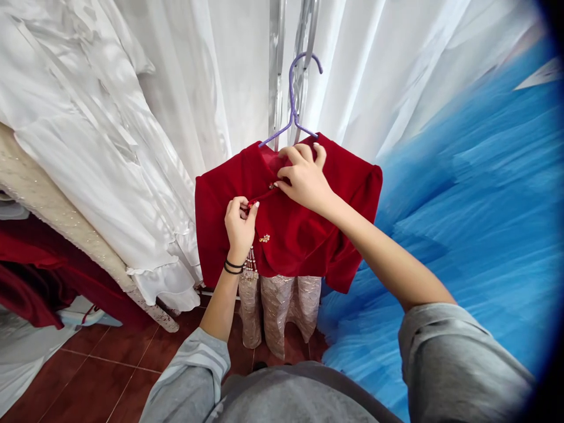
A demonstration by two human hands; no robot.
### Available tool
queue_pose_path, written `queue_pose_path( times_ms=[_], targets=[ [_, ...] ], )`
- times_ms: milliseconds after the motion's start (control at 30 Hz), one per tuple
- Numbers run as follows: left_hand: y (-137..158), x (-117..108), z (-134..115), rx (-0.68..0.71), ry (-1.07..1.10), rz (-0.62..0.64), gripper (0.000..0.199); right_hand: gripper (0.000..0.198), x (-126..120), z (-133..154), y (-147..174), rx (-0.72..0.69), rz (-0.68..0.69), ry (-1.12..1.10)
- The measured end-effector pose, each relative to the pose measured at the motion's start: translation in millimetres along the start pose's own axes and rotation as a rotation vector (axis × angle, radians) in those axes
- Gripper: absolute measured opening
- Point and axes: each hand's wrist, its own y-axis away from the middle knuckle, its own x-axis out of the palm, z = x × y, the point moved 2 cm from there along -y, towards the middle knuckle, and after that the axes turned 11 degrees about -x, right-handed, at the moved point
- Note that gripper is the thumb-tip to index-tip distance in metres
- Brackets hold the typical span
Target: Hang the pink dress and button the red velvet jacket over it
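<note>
A red velvet jacket [295, 235] hangs in front of me on a purple hanger [292, 97]. My left hand [241, 223] is closed, its thumb and fingers pinching the front edge of the jacket below the collar. Higher up, at the neckline, my right hand [305, 176] has its thumb and index finger pinched by a small jewelled button [272, 185], the other fingers curled against the cloth. Another jewelled clasp [264, 238] sits lower on the front. Beaded fringe [250, 264] shows beside my left wrist. My fingers partly hide what they grip.
Below the jacket hangs a shiny pinkish garment [279, 305]. White ruffled dresses [110, 135] hang at left, above dark red cloth [35, 270]. Blue tulle [467, 223] fills the right side. White curtains [352, 64] and a metal rail [304, 35] stand behind. The floor has red tiles [101, 376].
</note>
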Motion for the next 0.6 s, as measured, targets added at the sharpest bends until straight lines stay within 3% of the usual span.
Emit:
queue_pose_path(
  times_ms=[167,300,600],
  targets=[
    [0,-14,-16,-0.088,0.083,0.152,0.019,0.020,-34,-31,-29,0.023,0.151,-0.073],
    [-4,-18,-16,-0.101,-0.001,0.183,0.016,0.017,-50,-56,-43,0.044,0.317,-0.135],
    [-13,-16,-28,0.028,-0.292,0.062,0.013,0.023,-36,-28,-36,0.034,0.440,-0.097]
  ],
)
